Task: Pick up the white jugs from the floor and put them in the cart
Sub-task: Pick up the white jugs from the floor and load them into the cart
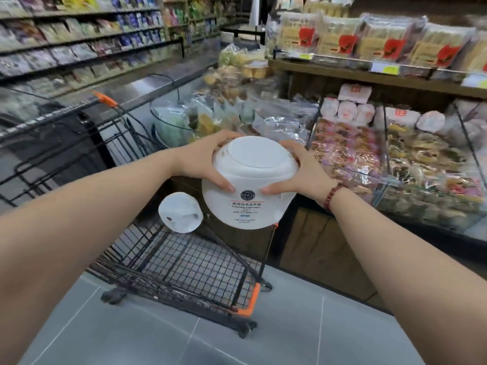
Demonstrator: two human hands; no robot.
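Observation:
A round white jug (250, 185) with a flat lid and a printed label hangs in the air above the black wire cart (184, 264). My left hand (203, 159) grips its left side and my right hand (297, 169) grips its right side, thumbs on the front. A second white jug (180, 212) rests inside the cart basket, just below and left of the held one. The cart has orange corner trims and an orange handle end.
Shelves of packaged food (369, 40) and clear bins of wrapped snacks (395, 164) line the right side. A freezer chest (147, 90) and stocked shelves run along the left. Grey floor tiles (290, 325) lie in front of the cart.

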